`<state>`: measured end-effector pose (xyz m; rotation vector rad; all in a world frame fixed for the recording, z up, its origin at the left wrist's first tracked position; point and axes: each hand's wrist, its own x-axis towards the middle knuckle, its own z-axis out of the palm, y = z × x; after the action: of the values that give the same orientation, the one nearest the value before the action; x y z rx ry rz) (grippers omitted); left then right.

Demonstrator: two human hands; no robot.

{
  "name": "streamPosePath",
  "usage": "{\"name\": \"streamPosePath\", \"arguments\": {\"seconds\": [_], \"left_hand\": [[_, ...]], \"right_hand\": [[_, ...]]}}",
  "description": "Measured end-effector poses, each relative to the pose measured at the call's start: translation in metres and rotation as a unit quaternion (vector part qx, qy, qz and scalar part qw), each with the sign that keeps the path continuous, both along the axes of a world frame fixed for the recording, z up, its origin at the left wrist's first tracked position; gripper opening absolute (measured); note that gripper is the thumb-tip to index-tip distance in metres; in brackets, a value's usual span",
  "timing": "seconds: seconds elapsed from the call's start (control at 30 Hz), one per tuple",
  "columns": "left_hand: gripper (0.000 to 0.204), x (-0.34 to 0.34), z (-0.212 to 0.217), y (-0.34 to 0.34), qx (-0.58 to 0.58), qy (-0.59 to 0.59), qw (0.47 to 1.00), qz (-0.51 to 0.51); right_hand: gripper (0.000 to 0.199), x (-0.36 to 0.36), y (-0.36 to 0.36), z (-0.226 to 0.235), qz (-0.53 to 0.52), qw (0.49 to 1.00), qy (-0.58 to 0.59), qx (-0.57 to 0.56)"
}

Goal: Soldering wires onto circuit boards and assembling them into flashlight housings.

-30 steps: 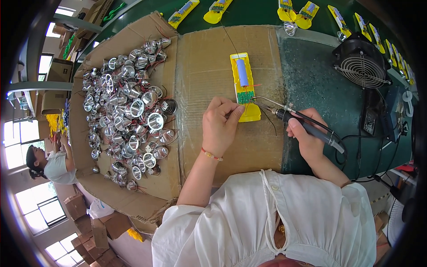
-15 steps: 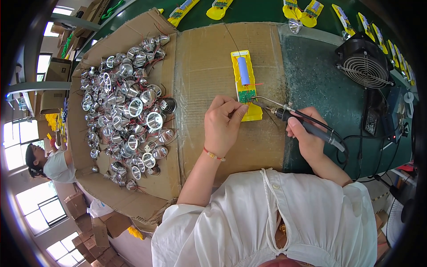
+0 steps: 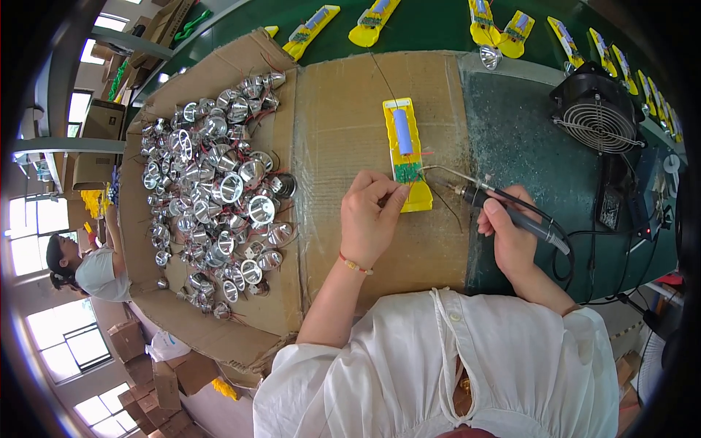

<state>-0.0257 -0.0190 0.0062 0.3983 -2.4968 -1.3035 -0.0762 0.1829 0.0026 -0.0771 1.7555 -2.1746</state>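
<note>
The yellow casing (image 3: 418,198) lies upright before me on the brown cardboard sheet (image 3: 343,109), long and narrow with a broader, rounded near end. It carries one smooth lilac-blue battery (image 3: 402,133), a cylinder, and one small green circuit board (image 3: 407,173); thin red and dark wires stick out. My left hand (image 3: 374,212) is curled beside the board, thumb and forefinger close together; whether they grip anything I cannot tell. My right hand (image 3: 513,233) is closed around one soldering iron (image 3: 527,223), its grey handle slanting toward the board, a thin bent metal tube alongside. On my left, a worn cardboard box (image 3: 281,292) holds dozens of shiny, cone-shaped reflectors (image 3: 231,187), too heaped to count. One black fan (image 3: 595,109) with a round wire grille stands on the right; at least seven more yellow casings (image 3: 515,35) line the far side.
</note>
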Motion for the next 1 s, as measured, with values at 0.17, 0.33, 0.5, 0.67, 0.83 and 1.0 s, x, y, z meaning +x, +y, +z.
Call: {"name": "streamPosePath", "arguments": {"seconds": [0.17, 0.33, 0.5, 0.67, 0.83, 1.0], "left_hand": [[0.010, 0.000, 0.003, 0.003, 0.046, -0.046, 0.998, 0.024], [0.009, -0.002, 0.006, 0.000, 0.050, -0.044, 0.998, 0.015], [0.009, 0.000, 0.005, -0.001, 0.051, -0.040, 0.998, 0.016], [0.007, 0.003, 0.003, 0.001, 0.037, -0.009, 0.999, 0.028], [0.008, 0.002, 0.006, 0.002, 0.069, -0.026, 0.997, 0.028], [0.009, 0.002, 0.002, 0.001, 0.076, -0.041, 0.996, 0.035]], "right_hand": [[0.012, 0.000, -0.002, 0.005, 0.009, 1.000, -0.001, 0.003], [0.012, -0.003, -0.009, 0.009, 0.031, 0.999, 0.000, 0.028], [0.012, -0.004, -0.011, 0.008, 0.027, 1.000, -0.009, 0.012], [0.011, -0.003, -0.014, 0.007, 0.035, 0.999, -0.015, 0.013], [0.012, -0.002, -0.016, 0.005, 0.030, 0.999, -0.031, 0.008], [0.013, -0.002, -0.016, 0.002, 0.029, 0.999, -0.012, 0.026]]}}
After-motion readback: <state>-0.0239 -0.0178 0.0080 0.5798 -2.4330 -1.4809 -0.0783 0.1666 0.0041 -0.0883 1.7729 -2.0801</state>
